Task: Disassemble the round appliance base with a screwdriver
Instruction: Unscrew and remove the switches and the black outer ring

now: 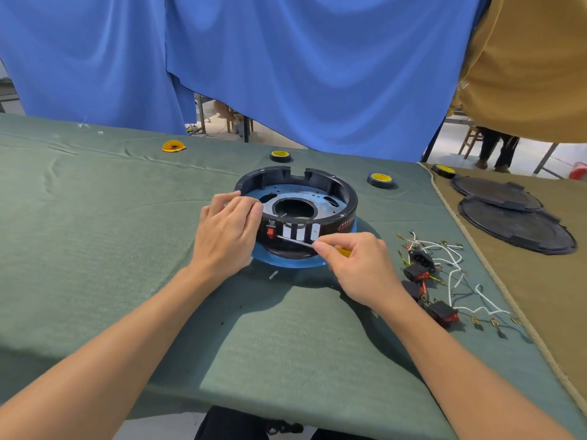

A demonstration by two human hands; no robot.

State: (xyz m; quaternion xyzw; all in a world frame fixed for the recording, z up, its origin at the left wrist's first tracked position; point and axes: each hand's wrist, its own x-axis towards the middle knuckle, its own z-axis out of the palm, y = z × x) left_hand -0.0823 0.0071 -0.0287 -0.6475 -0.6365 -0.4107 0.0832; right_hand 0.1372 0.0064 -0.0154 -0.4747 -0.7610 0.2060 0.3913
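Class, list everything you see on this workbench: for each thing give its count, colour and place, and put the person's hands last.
round appliance base: one, black with a grey-blue inner plate, on a blue disc, middle of the green cloth
screwdriver: one, metal shaft, yellow handle, tip by the red switch on the base's front
tape rolls: three, black with yellow cores, two behind the base, one on the tan cloth
round covers: two, black, on the tan cloth, right
loose switches and wires: several, black-red and white, right of the base
yellow disc: one, yellow, far left
curtain: one, blue, at the back
left hand: one, holds the base's left wall
right hand: one, pinches the screwdriver
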